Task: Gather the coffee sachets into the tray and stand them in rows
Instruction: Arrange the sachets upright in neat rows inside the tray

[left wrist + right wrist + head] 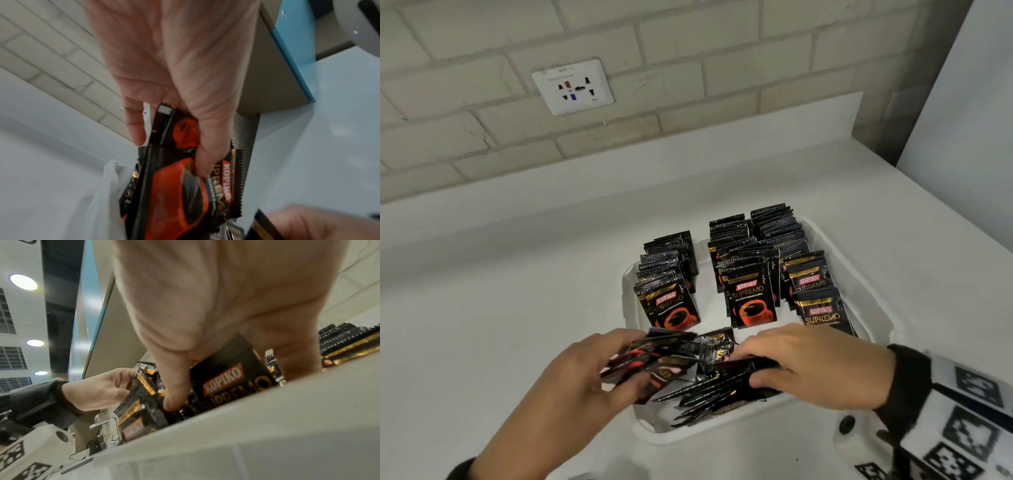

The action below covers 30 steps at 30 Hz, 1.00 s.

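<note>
A white tray (873, 281) sits on the counter with black and red coffee sachets (751, 298) standing in three rows. My left hand (585, 373) grips a fanned bunch of sachets (650, 359) over the tray's near left corner; the left wrist view shows its thumb and fingers pinching the bunch of sachets (180, 186). My right hand (804, 363) grips a leaning stack of sachets (722, 390) inside the tray's near end. In the right wrist view its fingers (174, 386) curl around a sachet (230, 379) behind the tray wall (246, 426).
The tray rests on a white counter (517, 308) against a brick wall with a power socket (573, 85). A white panel (969, 137) stands at the right. Bare counter lies left of the tray.
</note>
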Each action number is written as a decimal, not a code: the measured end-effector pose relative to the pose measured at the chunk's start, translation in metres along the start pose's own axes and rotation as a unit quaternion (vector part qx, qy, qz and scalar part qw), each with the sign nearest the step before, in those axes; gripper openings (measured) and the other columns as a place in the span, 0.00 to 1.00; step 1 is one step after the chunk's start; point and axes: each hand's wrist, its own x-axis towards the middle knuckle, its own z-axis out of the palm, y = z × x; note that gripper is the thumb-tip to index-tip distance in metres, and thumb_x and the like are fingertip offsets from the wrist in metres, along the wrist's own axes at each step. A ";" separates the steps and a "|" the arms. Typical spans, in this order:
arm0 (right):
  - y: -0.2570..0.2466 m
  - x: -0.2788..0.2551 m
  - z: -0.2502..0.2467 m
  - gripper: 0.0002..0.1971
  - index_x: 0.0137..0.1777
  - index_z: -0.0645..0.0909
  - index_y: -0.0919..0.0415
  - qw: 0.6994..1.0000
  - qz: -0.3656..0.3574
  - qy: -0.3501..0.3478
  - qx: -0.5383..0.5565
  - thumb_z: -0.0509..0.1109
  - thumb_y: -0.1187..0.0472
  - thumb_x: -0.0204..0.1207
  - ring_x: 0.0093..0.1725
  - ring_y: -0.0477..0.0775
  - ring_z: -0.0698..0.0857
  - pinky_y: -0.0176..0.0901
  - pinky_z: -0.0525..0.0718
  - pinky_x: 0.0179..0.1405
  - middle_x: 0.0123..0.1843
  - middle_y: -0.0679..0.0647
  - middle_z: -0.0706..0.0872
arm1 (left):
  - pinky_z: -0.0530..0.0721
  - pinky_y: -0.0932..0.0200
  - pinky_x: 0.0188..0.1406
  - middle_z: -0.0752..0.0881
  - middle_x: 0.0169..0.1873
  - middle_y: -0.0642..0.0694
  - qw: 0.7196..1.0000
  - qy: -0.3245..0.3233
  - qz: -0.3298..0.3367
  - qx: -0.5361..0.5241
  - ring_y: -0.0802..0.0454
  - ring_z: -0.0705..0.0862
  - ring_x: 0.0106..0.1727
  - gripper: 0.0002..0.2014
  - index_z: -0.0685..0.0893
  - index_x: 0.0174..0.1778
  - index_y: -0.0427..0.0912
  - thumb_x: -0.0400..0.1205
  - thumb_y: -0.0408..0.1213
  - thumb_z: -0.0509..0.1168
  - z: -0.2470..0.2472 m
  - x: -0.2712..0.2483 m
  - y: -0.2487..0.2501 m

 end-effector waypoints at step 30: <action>-0.001 -0.004 -0.001 0.38 0.74 0.58 0.35 0.986 -0.043 0.125 0.106 0.33 0.24 0.66 0.68 0.21 0.63 0.14 0.59 0.64 0.68 0.27 0.64 | 0.88 0.58 0.31 0.91 0.42 0.39 0.838 0.157 -0.129 -0.506 0.47 0.90 0.39 0.28 0.84 0.52 0.39 0.56 0.43 0.80 0.036 0.017 -0.001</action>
